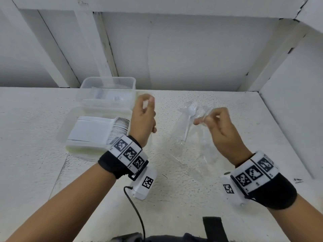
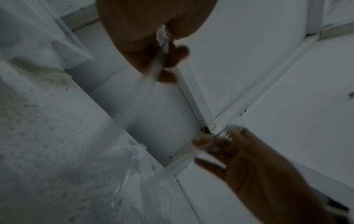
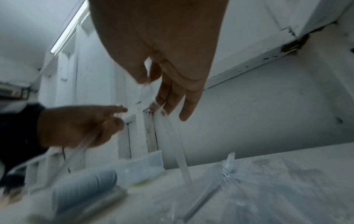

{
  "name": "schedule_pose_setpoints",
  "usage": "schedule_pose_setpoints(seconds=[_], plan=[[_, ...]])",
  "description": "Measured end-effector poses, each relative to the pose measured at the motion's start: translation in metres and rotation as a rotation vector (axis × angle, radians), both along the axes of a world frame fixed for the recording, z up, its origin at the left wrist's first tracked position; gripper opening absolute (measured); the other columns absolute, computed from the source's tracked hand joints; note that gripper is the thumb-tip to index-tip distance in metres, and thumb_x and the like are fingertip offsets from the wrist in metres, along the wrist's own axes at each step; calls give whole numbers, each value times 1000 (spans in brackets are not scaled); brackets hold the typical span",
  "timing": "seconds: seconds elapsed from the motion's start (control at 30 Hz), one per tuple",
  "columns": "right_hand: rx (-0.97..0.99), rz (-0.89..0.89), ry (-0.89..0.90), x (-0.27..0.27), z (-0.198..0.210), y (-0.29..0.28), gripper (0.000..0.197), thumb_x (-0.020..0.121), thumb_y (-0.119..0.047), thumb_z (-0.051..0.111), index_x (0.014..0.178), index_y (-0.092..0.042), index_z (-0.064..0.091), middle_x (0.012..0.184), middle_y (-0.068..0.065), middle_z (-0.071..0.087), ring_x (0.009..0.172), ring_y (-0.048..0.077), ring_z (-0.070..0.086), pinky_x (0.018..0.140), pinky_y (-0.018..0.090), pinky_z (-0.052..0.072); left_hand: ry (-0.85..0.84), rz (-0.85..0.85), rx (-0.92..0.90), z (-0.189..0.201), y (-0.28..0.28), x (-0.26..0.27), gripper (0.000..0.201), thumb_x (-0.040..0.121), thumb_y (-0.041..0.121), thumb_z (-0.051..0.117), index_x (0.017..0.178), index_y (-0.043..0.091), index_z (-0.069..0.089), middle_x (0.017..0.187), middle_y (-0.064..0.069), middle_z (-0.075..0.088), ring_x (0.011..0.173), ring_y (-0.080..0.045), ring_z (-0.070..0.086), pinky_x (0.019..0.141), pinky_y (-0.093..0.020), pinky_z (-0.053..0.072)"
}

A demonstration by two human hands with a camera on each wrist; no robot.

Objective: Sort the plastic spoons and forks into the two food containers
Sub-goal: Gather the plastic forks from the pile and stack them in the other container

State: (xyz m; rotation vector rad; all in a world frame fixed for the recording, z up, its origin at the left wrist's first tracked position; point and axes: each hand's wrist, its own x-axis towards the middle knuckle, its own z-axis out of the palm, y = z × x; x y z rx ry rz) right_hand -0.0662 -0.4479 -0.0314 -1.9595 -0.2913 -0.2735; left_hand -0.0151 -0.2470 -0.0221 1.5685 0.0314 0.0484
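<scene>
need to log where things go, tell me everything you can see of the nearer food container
The nearer food container is a clear, soft-cornered rectangular plastic tub with a greenish tint along its base. It sits open on the white table, left of the left hand, directly in front of the second container. A neat, dense row of white utensils fills it. Neither hand touches it.

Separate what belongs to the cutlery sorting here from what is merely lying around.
Part of the job:
near container, holding a stack of spoons
far container
loose forks on the clear plastic bag
left hand and right hand, each pinching a clear utensil

Just lying about:
black cable
white table
</scene>
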Motion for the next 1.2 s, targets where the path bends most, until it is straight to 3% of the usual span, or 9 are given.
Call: schedule_pose_setpoints(seconds=[0.13, 0.2, 0.37, 0.47, 0.57, 0.67, 0.87, 0.97, 1.2], plan=[[134, -131, -58, -3, 10, 2, 9, 97, -41, 27, 92, -35, 33, 61, 0, 48, 54, 18, 50, 58, 38, 47, -93, -211, 449, -28, -10, -8, 9, 91, 18, 56, 99, 19, 59, 74, 11, 53, 59, 1, 44, 55, -9, 37], [-23, -103, 9, -3, 8, -4, 11, 90, -51, 37, 95, -41, 37, 60, -1, 38, 48, 8, 35, 47, 30, 36, -81, -397, 642, -41, -12, -12, 17, 91, 17, 54, 107, 15, 61, 83, 7, 59, 64, 1, 46, 58, -8, 34], [-400, 27, 67, -7, -10, -20, 39, 92, -8, 53, 115, -39, 47, 80, -4, 53, 73, 3, 49, 69, 11, 39, -241, -714, 982, -65, -16, -25, 25, 95, 10, 44, 115, 6, 59, 110, -11, 58, 95, -22, 53, 77, -20, 35], [-552, 88, 115, -11, -14, -29, 37, 97, -37, 38, 129, -53, 40, 97, 5, 64, 88, 15, 59, 79, 32, 50, -385, -846, 1127, -76, -17, -29, 31, 96, 9, 39, 123, 6, 54, 116, -16, 51, 102, -32, 49, 85, -37, 40], [-823, 136, 205, -13, -12, -32, 44, 95, -39, 39, 136, -52, 30, 71, -9, 53, 64, 4, 50, 63, 22, 45, -453, -915, 1329, -77, -17, -32, 38, 99, 24, 29, 130, 14, 47, 119, -14, 45, 102, -29, 45, 83, -35, 36], [-930, 131, 308, -10, -12, -35, 41, 95, -28, 48, 136, -34, 43, 61, -15, 40, 55, -1, 40, 53, 12, 30, -520, -934, 1337, -76, -16, -33, 61, 84, 39, 13, 117, 14, 59, 107, -16, 50, 92, -31, 49, 74, -37, 41], [-889, 114, 381, -6, -15, -38, 31, 96, -24, 47, 125, -28, 56, 57, -13, 44, 53, 0, 42, 53, 14, 31, -769, -865, 1492, -76, -5, -39, 9, 64, 23, 69, 73, 21, 69, 75, 0, 57, 59, -16, 53, 49, -21, 39], [-885, 118, 412, -6, -19, -37, 31, 95, -22, 48, 124, -29, 57, 56, -11, 44, 52, 2, 42, 54, 17, 35, -721, -890, 1546, -77, -3, -39, 30, 47, 15, 83, 72, 19, 67, 73, 1, 55, 56, -14, 49, 48, -20, 28], [-998, 254, 508, 6, -29, -33, 32, 91, -28, 54, 123, -36, 57, 82, -17, 47, 71, 2, 43, 59, 11, 30, -570, -914, 1541, -61, -5, -37, 23, 96, 9, 36, 112, 5, 51, 113, -11, 45, 91, -24, 43, 71, -31, 27]])
